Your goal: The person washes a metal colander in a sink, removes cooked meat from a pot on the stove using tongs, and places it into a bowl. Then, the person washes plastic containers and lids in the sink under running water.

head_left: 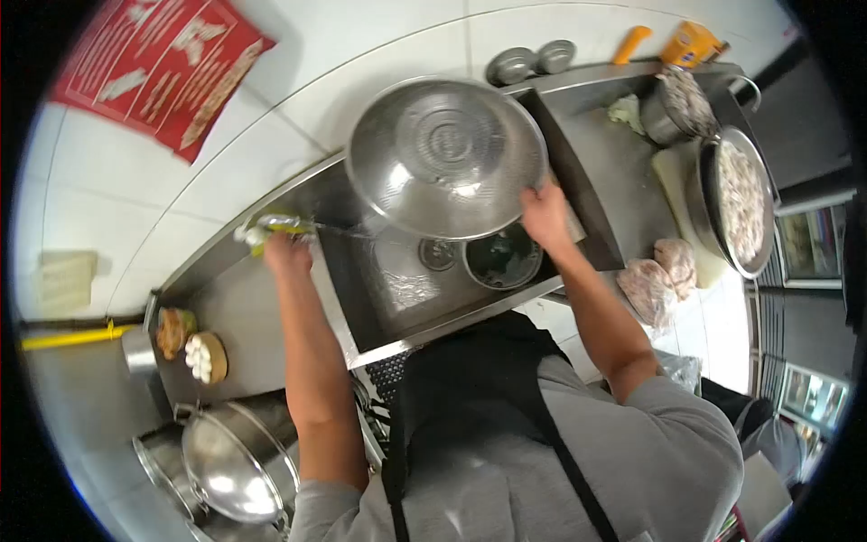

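Note:
My right hand (545, 217) grips the rim of a large steel colander or bowl (447, 158) at its lower right; it is tilted over the sink (397, 339). On the left, my left hand (287, 253) is closed around a green and white spray nozzle (278, 222) at the sink's back left. A thin stream of water runs from the nozzle toward the basin. Below the large bowl, a round pot (502, 260) with dark contents sits in the basin, beside the drain (437, 254).
At right are a pan of pale food strips (742, 203), a pot (673, 113), a cutting board (673, 181) and bagged meat (648, 289). Large steel pots (237, 461) stand lower left. A red poster (163, 68) hangs on the tiled wall.

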The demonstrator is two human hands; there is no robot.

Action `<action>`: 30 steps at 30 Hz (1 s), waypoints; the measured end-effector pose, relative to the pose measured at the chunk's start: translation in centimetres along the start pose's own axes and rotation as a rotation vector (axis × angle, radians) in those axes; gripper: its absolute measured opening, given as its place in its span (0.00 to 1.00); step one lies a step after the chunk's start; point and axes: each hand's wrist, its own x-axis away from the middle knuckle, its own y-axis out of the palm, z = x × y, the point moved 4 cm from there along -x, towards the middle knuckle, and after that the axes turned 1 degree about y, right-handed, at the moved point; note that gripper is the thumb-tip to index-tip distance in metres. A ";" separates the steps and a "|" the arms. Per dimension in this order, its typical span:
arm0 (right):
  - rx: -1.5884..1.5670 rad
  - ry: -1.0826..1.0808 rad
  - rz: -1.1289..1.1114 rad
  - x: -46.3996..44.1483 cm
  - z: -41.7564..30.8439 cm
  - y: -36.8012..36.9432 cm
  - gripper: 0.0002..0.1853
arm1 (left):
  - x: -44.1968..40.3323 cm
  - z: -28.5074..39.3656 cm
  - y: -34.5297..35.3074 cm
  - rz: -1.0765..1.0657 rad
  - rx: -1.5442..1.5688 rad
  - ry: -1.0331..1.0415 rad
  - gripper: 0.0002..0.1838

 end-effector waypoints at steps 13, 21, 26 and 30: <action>0.020 -0.546 -0.062 4.4 -3.6 -0.1 0.28 | 18.0 3.6 8.3 -0.543 -1.119 0.570 0.27; 0.402 -0.633 0.401 15.5 -0.3 -11.0 0.28 | 24.6 6.7 3.0 -0.355 -1.550 1.090 0.36; 1.227 0.105 0.327 19.2 9.7 -24.0 0.39 | 25.2 7.3 -4.0 -0.243 -1.565 1.137 0.38; 1.101 0.113 0.181 18.6 12.5 -25.8 0.41 | 29.0 11.7 -3.3 -0.135 -1.368 1.401 0.38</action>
